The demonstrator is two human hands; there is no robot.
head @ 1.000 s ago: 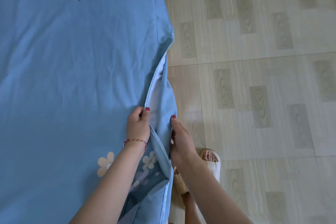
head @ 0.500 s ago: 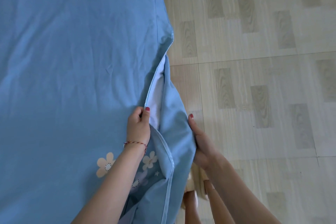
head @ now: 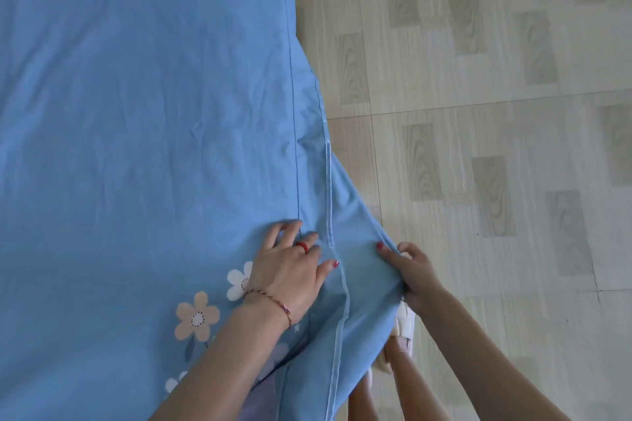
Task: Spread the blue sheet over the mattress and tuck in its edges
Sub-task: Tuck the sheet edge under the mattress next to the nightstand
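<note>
The left hand (head: 285,270) lies palm down, fingers spread and loosely bent, fingertips pointing toward twelve o'clock and thumb toward three. It wears a red ring on one finger and a thin red cord bracelet at the wrist. Its bare forearm runs off toward seven o'clock. The right hand (head: 412,270), at three o'clock from the left, has its thumb stretched toward ten o'clock and its fingers curled under, pinching; its bare forearm leaves toward five o'clock.
</note>
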